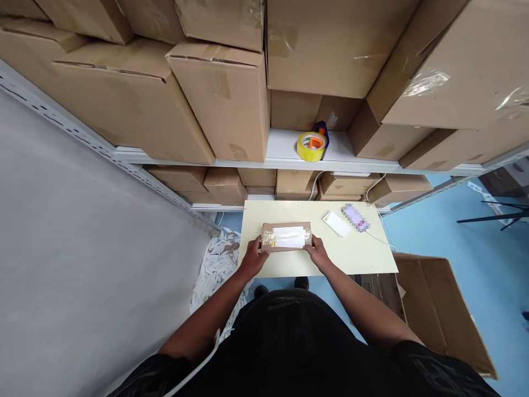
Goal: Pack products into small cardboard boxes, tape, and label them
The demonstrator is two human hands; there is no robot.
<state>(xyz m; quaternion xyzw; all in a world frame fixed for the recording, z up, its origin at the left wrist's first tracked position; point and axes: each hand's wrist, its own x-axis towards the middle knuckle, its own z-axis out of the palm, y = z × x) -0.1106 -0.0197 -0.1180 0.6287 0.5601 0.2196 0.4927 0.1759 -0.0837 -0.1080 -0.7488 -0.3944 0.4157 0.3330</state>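
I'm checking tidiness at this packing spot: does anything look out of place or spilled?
Yes: a loose heap of white paper strips litters the floor left of the table. The taped parcel, held at its ends by left hand and right hand, lies square on it.

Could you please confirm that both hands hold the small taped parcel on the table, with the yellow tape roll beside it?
Not quite: the head view shows the yellow tape roll up on the white shelf, not beside the small taped parcel. The left hand and right hand do hold it on the table.
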